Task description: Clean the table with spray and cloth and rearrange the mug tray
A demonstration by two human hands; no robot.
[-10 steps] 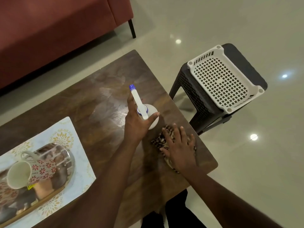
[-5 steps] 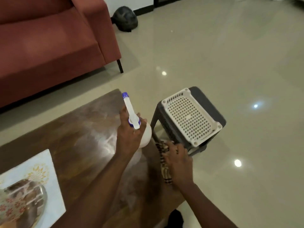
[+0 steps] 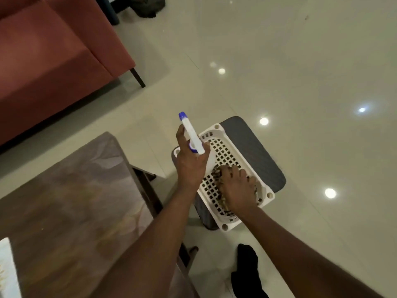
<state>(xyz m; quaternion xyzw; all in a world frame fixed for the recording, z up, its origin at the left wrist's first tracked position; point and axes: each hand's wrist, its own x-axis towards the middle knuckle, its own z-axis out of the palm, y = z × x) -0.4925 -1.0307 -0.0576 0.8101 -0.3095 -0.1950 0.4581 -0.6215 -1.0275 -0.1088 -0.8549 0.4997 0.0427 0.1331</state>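
Note:
My left hand [image 3: 190,164] grips a white spray bottle [image 3: 192,134] with a blue nozzle tip, held over the near left corner of a white perforated basket [image 3: 231,151]. My right hand [image 3: 238,188] presses a brown patterned cloth [image 3: 217,174] down inside that basket; most of the cloth is hidden under the hand. The basket rests on a dark grey stool [image 3: 255,151]. The brown wooden table [image 3: 71,201] lies to the left, its top showing faint wipe marks. The mug tray is out of view.
A corner of a white floral mat [image 3: 6,269] shows at the table's lower left edge. A red sofa [image 3: 47,52] stands at the back left. Glossy tiled floor [image 3: 279,61] surrounds the stool. My foot in a black sock [image 3: 247,274] is on the floor below.
Both hands have moved right, off the table to the basket on the stool, the left carrying the spray bottle and the right the cloth. The view swung right, and the mug left the frame.

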